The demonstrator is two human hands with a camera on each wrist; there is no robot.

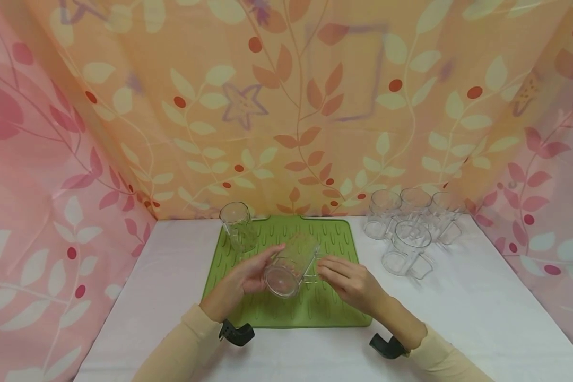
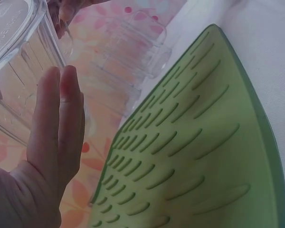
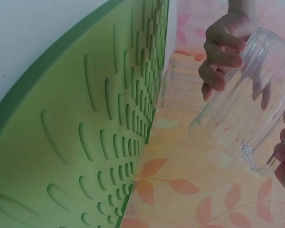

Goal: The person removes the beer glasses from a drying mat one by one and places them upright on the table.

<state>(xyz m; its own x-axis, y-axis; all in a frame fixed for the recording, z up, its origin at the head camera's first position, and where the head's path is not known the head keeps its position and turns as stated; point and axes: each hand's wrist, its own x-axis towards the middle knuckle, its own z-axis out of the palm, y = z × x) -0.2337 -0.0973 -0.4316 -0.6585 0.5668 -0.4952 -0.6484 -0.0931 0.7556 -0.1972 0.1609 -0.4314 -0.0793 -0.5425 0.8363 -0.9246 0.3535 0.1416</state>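
A clear glass mug (image 1: pixel 283 280) is held tilted above the green ribbed mat (image 1: pixel 327 309), its round base towards me. My left hand (image 1: pixel 252 274) grips the mug's side; in the left wrist view its fingers (image 2: pixel 69 123) lie along the glass, close to the embossed base. On the other side, my right hand (image 1: pixel 350 281) holds the handle, the fingertips curled at it in the right wrist view. Another glass mug (image 1: pixel 239 228) stands upright on the mat's back left corner.
Several more clear glass mugs (image 1: pixel 407 249) stand grouped on the white table (image 1: pixel 463 313) to the right of the mat. Patterned cloth (image 1: pixel 286 132) hangs behind the table and along both sides. A dark wrist camera sits at each wrist.
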